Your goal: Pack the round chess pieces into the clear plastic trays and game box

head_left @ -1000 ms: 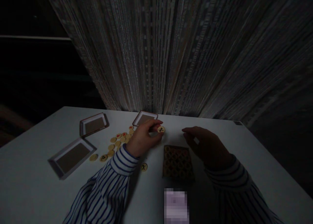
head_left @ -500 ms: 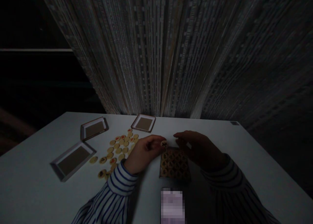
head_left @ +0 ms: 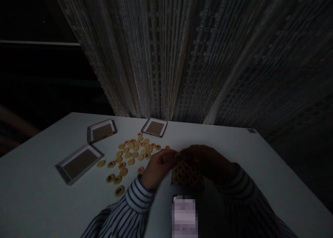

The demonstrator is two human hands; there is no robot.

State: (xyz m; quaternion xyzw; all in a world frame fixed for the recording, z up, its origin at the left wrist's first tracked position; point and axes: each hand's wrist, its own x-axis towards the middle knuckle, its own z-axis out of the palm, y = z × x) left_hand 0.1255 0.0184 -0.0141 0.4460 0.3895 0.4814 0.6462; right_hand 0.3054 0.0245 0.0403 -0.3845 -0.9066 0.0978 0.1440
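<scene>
My left hand (head_left: pixel 159 167) pinches a round game piece (head_left: pixel 178 155) above the upper left corner of a box (head_left: pixel 187 177). Rows of similar round pieces with dark marks fill the part of that box that shows. Over the box's upper right side, my right hand (head_left: pixel 208 161) has its fingertips against the same piece, thumb and fingers together; it is in deep shadow. To the left of my left hand, many loose round pieces (head_left: pixel 127 155) are spread on the white table (head_left: pixel 208 134), some plain, some with red or black characters.
Three shallow trays stand beyond the loose pieces: one at the left (head_left: pixel 80 162), one behind it (head_left: pixel 102 131) and one at the back middle (head_left: pixel 155 127). A phone-like object (head_left: pixel 184 215) with a blurred surface lies near the front. A curtain (head_left: pixel 166 58) hangs behind the table.
My right hand has moved left and closed in, so its fingertips now meet my left hand's at the piece. The view has shifted slightly, and more loose pieces show beside my left wrist.
</scene>
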